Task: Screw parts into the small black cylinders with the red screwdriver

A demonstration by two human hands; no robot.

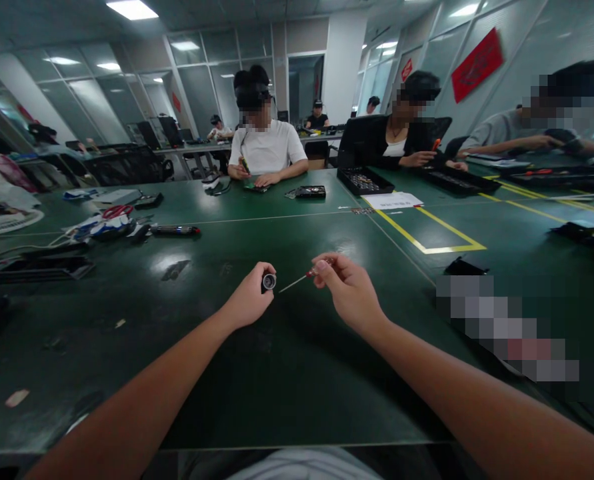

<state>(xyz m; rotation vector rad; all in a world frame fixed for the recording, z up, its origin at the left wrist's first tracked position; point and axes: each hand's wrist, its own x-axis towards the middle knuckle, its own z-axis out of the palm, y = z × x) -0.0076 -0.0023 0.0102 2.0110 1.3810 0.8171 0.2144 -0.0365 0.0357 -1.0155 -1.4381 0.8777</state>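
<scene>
Over the middle of the green table, my left hand (249,295) is closed around a small dark cylinder (269,282) whose round, light-rimmed end faces me. Most of its body is hidden by my fingers. To the right, my right hand (349,293) grips a screwdriver (311,272) by its reddish, see-through handle. Its thin metal shaft slants down to the left, and the tip stands a little to the right of the cylinder, apart from it.
The green table (297,400) carries a dark pen-shaped tool (175,231), red-handled scissors (117,211) and a long black tray (31,268) on the left. Yellow tape (449,251) and a black parts box (364,181) lie at the back right. A person (267,147) works opposite.
</scene>
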